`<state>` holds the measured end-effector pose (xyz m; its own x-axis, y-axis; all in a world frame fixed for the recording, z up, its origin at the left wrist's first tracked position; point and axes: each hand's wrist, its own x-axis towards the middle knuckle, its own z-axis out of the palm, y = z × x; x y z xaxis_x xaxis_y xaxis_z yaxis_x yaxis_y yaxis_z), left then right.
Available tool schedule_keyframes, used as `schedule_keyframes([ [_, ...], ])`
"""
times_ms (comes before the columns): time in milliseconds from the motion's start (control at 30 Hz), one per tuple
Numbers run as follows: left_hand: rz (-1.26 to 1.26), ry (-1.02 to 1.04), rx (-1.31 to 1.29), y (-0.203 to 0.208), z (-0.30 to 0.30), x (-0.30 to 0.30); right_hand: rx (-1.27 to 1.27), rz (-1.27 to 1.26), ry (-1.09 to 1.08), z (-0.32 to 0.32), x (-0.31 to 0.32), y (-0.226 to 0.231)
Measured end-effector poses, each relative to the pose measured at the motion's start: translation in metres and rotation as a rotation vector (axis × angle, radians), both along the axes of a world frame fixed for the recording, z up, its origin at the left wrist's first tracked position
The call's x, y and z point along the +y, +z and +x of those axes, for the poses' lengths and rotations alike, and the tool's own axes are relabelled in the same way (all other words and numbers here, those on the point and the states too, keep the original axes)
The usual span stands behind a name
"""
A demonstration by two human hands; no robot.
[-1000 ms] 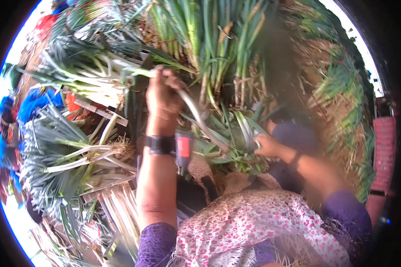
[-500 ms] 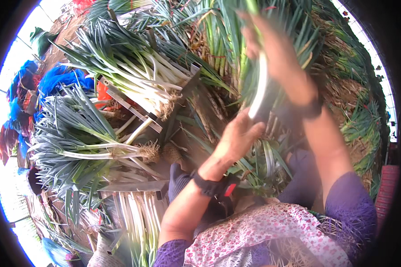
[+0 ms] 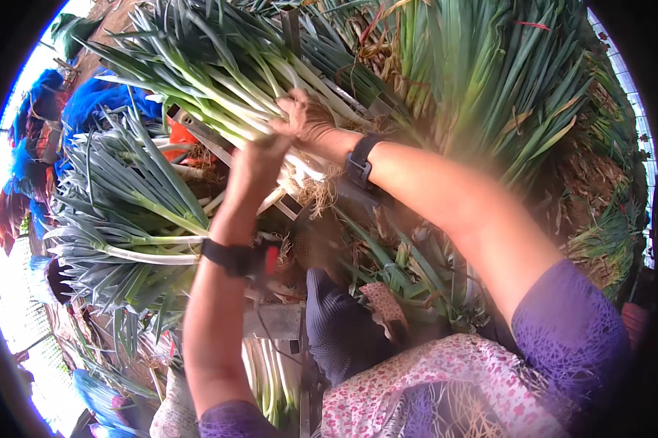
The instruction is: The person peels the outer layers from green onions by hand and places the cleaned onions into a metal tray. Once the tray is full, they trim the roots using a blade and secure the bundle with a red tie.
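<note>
The big leek bundle (image 3: 219, 80) lies on the metal rack (image 3: 289, 208) ahead to my left, its long axis slanting — green leaves (image 3: 187, 44) to the upper left, roots (image 3: 318, 196) to the lower right. Half a second ago I held one stalk farther right; now my right hand (image 3: 305, 124) and left hand (image 3: 258, 168) meet at the bundle, fingers bent — how tightly, I cannot tell.
</note>
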<state>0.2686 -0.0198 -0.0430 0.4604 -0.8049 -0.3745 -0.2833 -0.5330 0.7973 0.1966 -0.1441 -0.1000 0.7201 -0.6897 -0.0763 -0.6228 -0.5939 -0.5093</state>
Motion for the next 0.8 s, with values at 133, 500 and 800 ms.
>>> schedule_keyframes([
  [133, -0.3, 0.12, -1.115, -0.031, 0.087, -0.036, -0.031, 0.024, 0.006, 0.007, 0.015, -0.023],
  [500, 0.096, 0.124, -1.019, -0.146, 0.09, -0.106, 0.281, 0.041, -0.013, 0.04, 0.002, -0.048],
  [800, -0.017, 0.129, -1.009, -0.154, 0.097, -0.111, 0.256, 0.113, 0.16, 0.009, -0.003, -0.035],
])
